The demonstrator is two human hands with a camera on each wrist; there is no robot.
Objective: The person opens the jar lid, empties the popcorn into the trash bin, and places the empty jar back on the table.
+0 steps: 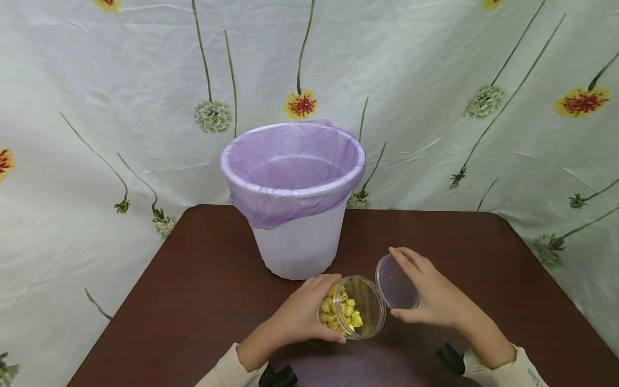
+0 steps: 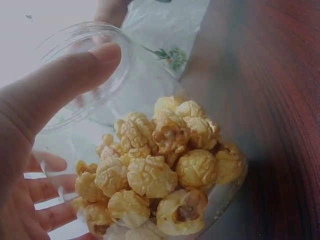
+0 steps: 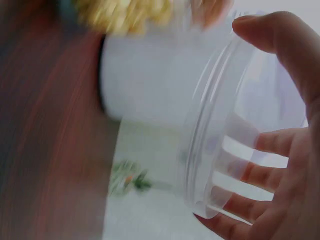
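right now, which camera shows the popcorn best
The left wrist view: the popcorn is close and sharp. The head view shows it small inside the jar; the right wrist, only a blur at the top.

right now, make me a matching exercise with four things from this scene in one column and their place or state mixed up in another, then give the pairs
Things
1. jar
2. lid
3. bin
4. popcorn

Place or state
A. held by the right hand
B. yellow pieces inside a clear container
C. tilted, gripped by the left hand
D. upright on the table, lined with a purple bag

Pairs: 1-C, 2-A, 3-D, 4-B
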